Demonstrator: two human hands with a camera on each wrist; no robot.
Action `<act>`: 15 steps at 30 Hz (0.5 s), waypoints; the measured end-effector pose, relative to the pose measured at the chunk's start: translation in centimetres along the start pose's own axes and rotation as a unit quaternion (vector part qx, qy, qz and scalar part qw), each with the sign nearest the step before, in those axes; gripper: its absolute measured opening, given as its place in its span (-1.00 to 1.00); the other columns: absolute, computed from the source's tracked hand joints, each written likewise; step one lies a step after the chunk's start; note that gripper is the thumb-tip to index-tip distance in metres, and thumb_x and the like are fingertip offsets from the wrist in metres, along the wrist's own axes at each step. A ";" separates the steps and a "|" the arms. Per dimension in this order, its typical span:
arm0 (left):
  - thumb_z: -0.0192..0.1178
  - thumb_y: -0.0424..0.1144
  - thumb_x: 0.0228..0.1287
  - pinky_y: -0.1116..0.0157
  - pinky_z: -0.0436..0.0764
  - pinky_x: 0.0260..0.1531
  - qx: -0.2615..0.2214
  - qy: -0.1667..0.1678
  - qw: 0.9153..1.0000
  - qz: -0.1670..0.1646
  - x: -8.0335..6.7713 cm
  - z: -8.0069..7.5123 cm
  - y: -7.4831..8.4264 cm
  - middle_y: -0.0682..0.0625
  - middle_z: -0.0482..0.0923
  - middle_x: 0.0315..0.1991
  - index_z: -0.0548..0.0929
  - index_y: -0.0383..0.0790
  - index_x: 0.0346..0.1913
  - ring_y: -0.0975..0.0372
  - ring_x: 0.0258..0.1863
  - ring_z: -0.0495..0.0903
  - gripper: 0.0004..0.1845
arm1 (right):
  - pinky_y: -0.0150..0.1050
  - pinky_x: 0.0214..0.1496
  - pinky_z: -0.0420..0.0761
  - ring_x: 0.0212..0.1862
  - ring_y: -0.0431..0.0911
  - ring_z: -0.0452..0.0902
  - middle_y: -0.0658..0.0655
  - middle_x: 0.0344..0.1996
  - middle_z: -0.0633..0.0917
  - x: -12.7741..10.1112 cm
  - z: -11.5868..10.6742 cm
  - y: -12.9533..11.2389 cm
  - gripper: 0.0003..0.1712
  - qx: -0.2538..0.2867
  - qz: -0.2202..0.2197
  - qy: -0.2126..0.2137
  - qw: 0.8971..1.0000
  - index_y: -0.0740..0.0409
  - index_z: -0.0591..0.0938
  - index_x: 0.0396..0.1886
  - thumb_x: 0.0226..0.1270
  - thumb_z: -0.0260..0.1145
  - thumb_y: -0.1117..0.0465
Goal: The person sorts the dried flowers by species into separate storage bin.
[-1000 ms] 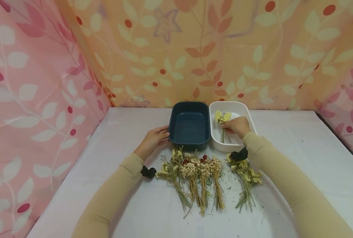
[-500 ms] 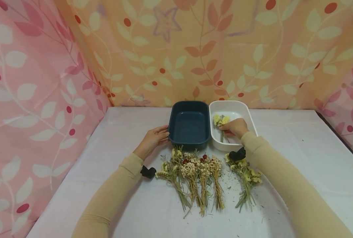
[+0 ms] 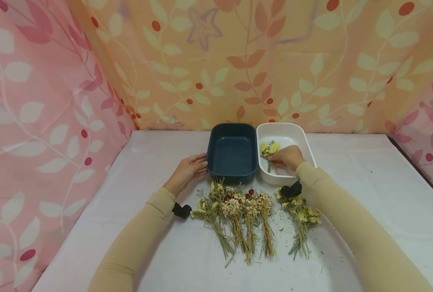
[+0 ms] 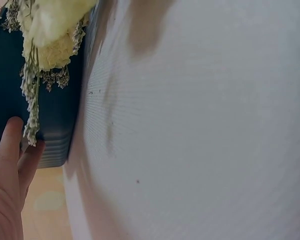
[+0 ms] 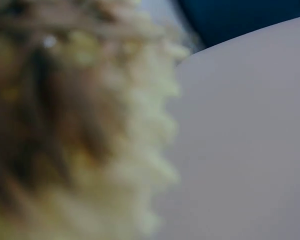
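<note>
Bunches of dried flowers lie nearest on the counter, stems toward 6 o'clock. Beyond, the left hand rests flat-fingered against the blue tray. At 1 o'clock, the right hand pinches a yellow sprig inside the white tray, stem toward 6 o'clock.

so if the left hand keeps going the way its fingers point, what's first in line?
The left hand points right, fingertips already at the dark blue tray's left wall. It would meet that wall at once. Contact looks made, though the depth is hard to judge.
</note>
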State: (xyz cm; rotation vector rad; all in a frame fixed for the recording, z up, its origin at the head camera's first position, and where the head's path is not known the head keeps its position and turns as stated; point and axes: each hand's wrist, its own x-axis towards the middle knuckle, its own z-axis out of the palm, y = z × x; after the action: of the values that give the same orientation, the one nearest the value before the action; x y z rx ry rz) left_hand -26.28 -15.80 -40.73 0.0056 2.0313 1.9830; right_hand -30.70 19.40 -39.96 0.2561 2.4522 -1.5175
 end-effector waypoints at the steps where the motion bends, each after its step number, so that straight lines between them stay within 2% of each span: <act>1: 0.13 -0.32 0.48 0.17 0.60 0.27 0.000 -0.001 1.000 0.000 0.0 0.0 0.0 -0.16 0.36 0.45 0.32 -0.19 0.49 0.03 0.34 0.50 -0.44 | -0.45 -0.34 0.71 -0.50 -0.30 0.69 0.07 -0.47 0.82 -0.2 -0.1 0.0 -0.47 -0.008 -0.013 -0.002 1.000 0.46 0.65 0.09 0.21 0.50 0.21; 3: 0.13 -0.33 0.48 0.18 0.60 0.26 -0.001 0.000 1.000 -0.002 -0.1 0.1 0.1 -0.16 0.36 0.45 0.32 -0.19 0.49 0.03 0.34 0.50 -0.43 | -0.51 -0.33 0.66 -0.47 -0.34 0.66 0.09 -0.35 0.83 -0.7 -0.3 -0.2 -0.50 -0.043 -0.038 0.003 0.998 0.42 0.68 0.05 0.21 0.50 0.17; 5: 0.13 -0.33 0.48 0.19 0.61 0.26 -0.002 0.001 1.000 -0.003 -0.1 0.1 0.2 -0.16 0.36 0.45 0.32 -0.20 0.49 0.03 0.34 0.50 -0.43 | -0.51 -0.27 0.67 -0.43 -0.35 0.67 0.11 -0.26 0.83 -1.2 -0.6 -0.5 -0.51 -0.046 -0.052 -0.002 0.998 0.42 0.68 0.07 0.26 0.47 0.17; 8: 0.13 -0.33 0.49 0.20 0.61 0.25 -0.001 0.001 1.000 -0.003 -0.2 0.1 0.2 -0.16 0.36 0.45 0.32 -0.20 0.49 0.03 0.33 0.50 -0.44 | -0.48 -0.14 0.71 -0.38 -0.37 0.69 0.05 -0.29 0.84 -1.9 -1.0 -1.2 -0.50 -0.015 -0.051 -0.016 0.998 0.44 0.62 0.14 0.35 0.39 0.17; 10: 0.12 -0.32 0.49 0.21 0.62 0.24 0.001 0.001 1.000 -0.002 -0.2 0.1 0.3 -0.16 0.36 0.45 0.32 -0.19 0.49 0.03 0.33 0.50 -0.44 | -0.40 -0.08 0.75 -0.35 -0.36 0.72 0.00 -0.31 0.83 -2.2 -1.3 -1.7 -0.47 0.026 -0.047 -0.031 0.998 0.48 0.55 0.22 0.40 0.34 0.20; 12: 0.12 -0.32 0.49 0.22 0.63 0.23 0.004 0.001 1.000 -0.002 -0.1 0.1 0.3 -0.15 0.36 0.45 0.32 -0.18 0.49 0.03 0.33 0.51 -0.44 | -0.38 -0.03 0.74 -0.34 -0.38 0.72 -0.09 -0.35 0.81 -2.7 -1.6 -2.2 -0.46 0.042 -0.049 -0.036 0.997 0.49 0.52 0.25 0.42 0.32 0.20; 15: 0.13 -0.31 0.49 0.24 0.64 0.21 0.006 0.001 1.000 -0.002 -0.1 0.1 0.2 -0.14 0.37 0.44 0.33 -0.17 0.49 0.04 0.32 0.52 -0.44 | -0.34 0.01 0.74 -0.32 -0.39 0.72 -0.11 -0.34 0.80 -3.6 -2.0 -2.8 -0.45 0.054 -0.062 -0.041 0.996 0.49 0.50 0.27 0.44 0.30 0.19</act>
State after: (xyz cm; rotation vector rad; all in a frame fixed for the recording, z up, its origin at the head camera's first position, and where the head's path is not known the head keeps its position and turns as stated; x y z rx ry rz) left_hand -26.23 -15.68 -40.48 0.0011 2.0413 1.9695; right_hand -28.26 19.88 -35.67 0.0602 2.3646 -1.6789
